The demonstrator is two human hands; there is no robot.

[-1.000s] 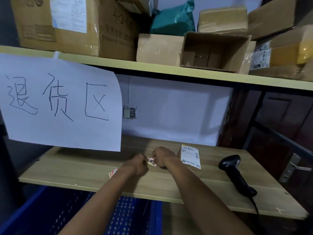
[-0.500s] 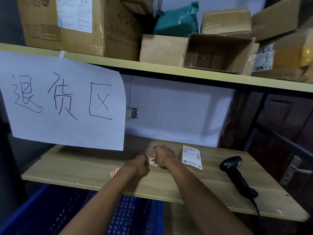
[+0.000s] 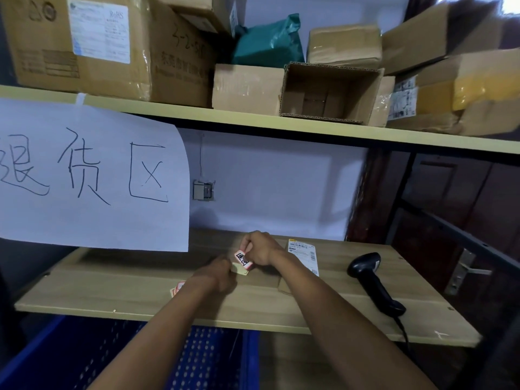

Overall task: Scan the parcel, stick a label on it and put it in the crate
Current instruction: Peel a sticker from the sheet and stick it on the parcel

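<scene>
My right hand point(image 3: 260, 249) pinches a small red-bordered label point(image 3: 242, 259) with black handwriting and holds it upright, just above the wooden shelf point(image 3: 112, 288). My left hand point(image 3: 216, 275) grips the pale yellow backing paper point(image 3: 240, 269) right under the label. The parcel point(image 3: 282, 284) is flat and brown, lies on the shelf partly under my right forearm, and carries a white shipping label point(image 3: 303, 256). A blue perforated crate point(image 3: 70, 358) stands below the shelf's front edge.
A black barcode scanner point(image 3: 374, 282) lies on the shelf to the right, its cable running off the front. More red-bordered stickers point(image 3: 176, 289) lie by my left wrist. A white handwritten sign point(image 3: 92, 175) hangs at left. Cardboard boxes point(image 3: 329, 92) crowd the upper shelf.
My right hand has risen a little and pulled the label up off its backing, so the label now faces me. My left hand stays low with the backing paper.
</scene>
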